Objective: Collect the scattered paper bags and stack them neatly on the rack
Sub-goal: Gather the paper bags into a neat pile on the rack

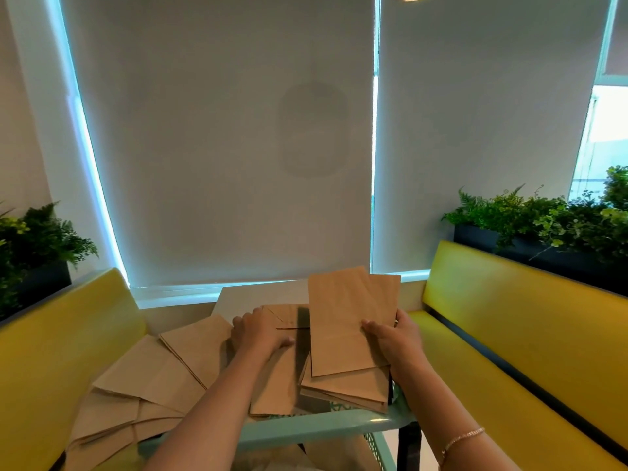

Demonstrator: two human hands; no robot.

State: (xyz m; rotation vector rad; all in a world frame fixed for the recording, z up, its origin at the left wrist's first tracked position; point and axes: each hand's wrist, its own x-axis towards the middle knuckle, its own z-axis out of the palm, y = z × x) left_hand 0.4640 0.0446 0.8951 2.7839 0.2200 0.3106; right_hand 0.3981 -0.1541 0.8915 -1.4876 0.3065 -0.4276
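Yellow booth seats (530, 321) either side, drawn blinds (217, 147) behind, planters at both edges. Between the seats, a pale bench (238, 297) with a mint-green rack (316, 428) at its near end.

Loose paper bags (153, 385): a fan of several flat brown ones spread over the left side of the bench, overlapping, edges askew, some hanging toward the left seat. Not yet gathered.

Stack on rack (343, 385): a handful of bags piled on the right half of the rack top, edges roughly but not fully squared. More brown paper shows below the rack's front rail; cannot tell whether that is stacked or fallen.

Middle bags (278, 385): one or two lying flat beside the stack, under the left forearm.

Held bag (350, 317): tilted up over the stack, lower edge near the pile.

Right hand (394, 334): grip pinching the held bag's right edge, thumb on the front face, fingers behind.

Left hand (258, 331): fingers curled down onto the middle bags; whether it grips one or only presses, cannot tell.

Judgement: roughly midway. Stack started; the left-hand fan and the squaring-up remain.
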